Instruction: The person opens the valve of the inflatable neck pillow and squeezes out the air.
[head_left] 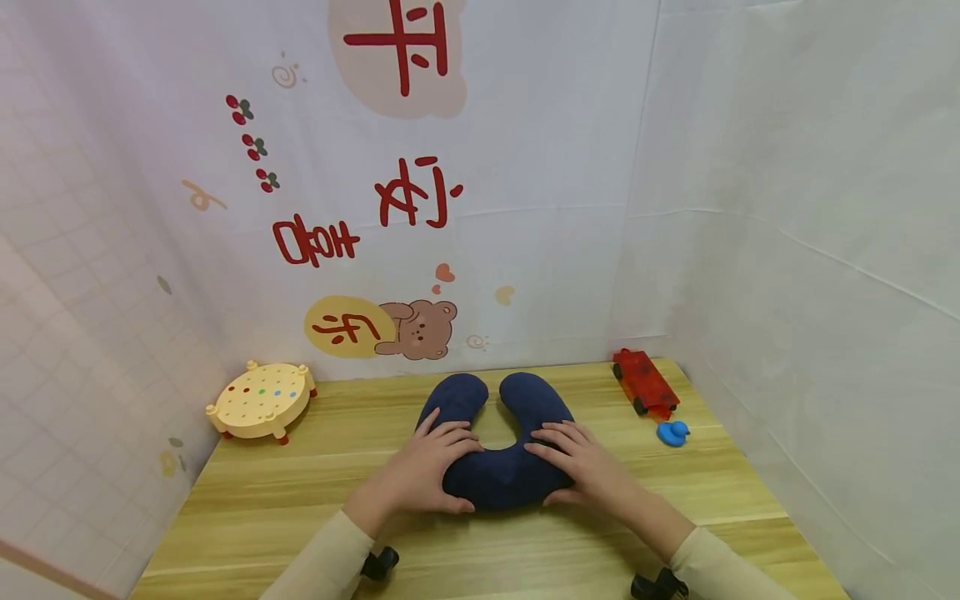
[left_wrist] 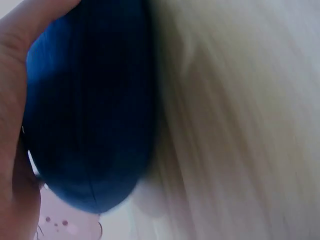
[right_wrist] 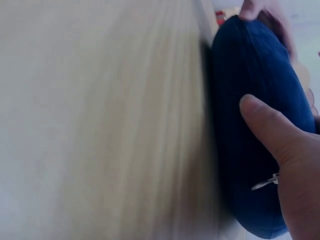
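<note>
- Centrally, a navy U-shaped neck pillow [head_left: 501,450] lies flat on the wooden table [head_left: 300,500], its two ends pointing at the back wall
- left hand [head_left: 431,471] grips the pillow's left arm, fingers curled over the top, thumb at the near edge
- right hand [head_left: 581,467] clasps the right arm likewise, thumb pressed against its side
- a cream peg stool [head_left: 262,400] stands far left; a red toy truck [head_left: 645,382] and blue duck [head_left: 672,432] sit right of the pillow
</note>
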